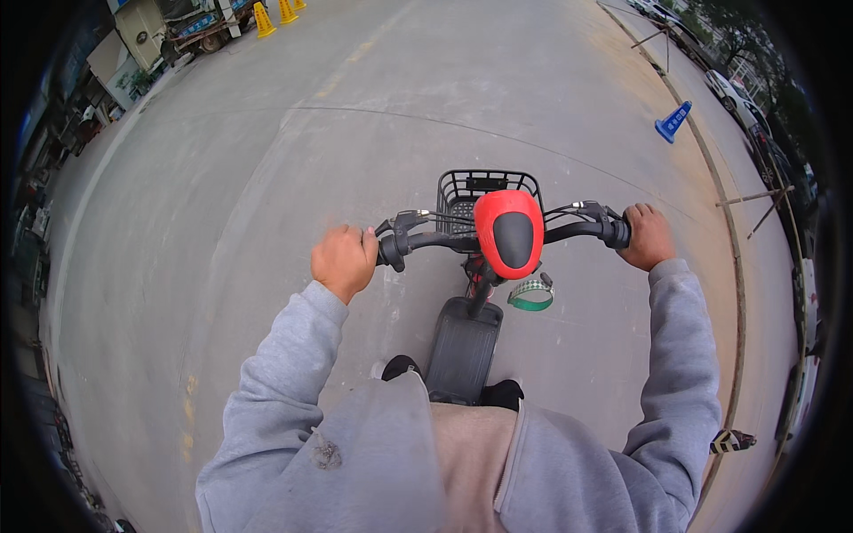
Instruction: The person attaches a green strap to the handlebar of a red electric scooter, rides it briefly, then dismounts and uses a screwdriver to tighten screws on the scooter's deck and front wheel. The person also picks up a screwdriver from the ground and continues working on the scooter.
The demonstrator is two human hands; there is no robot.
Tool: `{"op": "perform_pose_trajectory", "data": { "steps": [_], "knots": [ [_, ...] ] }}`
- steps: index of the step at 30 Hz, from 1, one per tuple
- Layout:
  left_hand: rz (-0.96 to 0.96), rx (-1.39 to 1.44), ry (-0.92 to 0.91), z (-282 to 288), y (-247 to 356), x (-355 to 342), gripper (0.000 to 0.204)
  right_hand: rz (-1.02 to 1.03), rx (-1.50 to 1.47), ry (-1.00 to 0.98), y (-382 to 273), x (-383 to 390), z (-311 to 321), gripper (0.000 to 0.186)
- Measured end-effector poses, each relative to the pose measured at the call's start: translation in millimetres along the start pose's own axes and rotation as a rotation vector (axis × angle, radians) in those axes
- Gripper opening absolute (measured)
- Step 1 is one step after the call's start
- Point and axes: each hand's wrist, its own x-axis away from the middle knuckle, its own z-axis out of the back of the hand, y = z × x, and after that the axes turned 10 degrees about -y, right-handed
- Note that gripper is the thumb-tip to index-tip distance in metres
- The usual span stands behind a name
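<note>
My left hand (345,258) is wrapped round the left handlebar grip (384,251) of a small two-wheeled scooter, below a brake lever. My right hand (647,235) grips the right end of the bar (569,231). Between them sits a red head cover (490,210) with a dark oval panel. A black wire basket (453,185) is mounted in front, and a green checked loop (530,299) hangs right of the stem. Below is a black footboard (462,346), with dark shoes partly showing on both sides. My grey sleeves reach up from the lower edge.
Grey concrete roadway (222,195) surrounds the scooter. Yellow cones (265,22) stand near a parked truck (200,27) at upper left. A blue cone (672,123) stands beside the right-hand kerb, with wooden braces (753,198) and parked cars (737,99) beyond. Cluttered frontages line the left.
</note>
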Motion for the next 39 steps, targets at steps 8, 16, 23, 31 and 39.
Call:
{"op": "perform_pose_trajectory", "data": {
  "steps": [8, 16, 23, 31, 39],
  "knots": [
    [-0.101, 0.02, 0.319, -54.3, -197.6, -100.3, 0.044, 0.1, 0.001, 0.217, -170.5, -150.2, -38.6, 0.081],
    [-0.082, 0.085, 0.072, -93.0, -240.2, 84.4, 0.058, -0.242, 0.078, -0.09, -236.5, 53.6, -133.2, 0.034],
    [-0.109, 0.071, -0.046, -66.1, -71.0, 142.2, 0.051, -0.204, -0.034, -0.037, -93.2, 143.7, -69.8, 0.021],
    [-0.005, 0.076, -0.071, -57.5, 2.7, 108.9, 0.044, -0.212, -0.03, -0.148, -22.7, 106.3, -45.3, 0.024],
    [0.0, 0.043, -0.043, -50.9, 152.6, -151.6, 0.039, -0.129, -0.146, -0.025, 175.7, -120.8, -20.5, 0.048]
  ]
}}
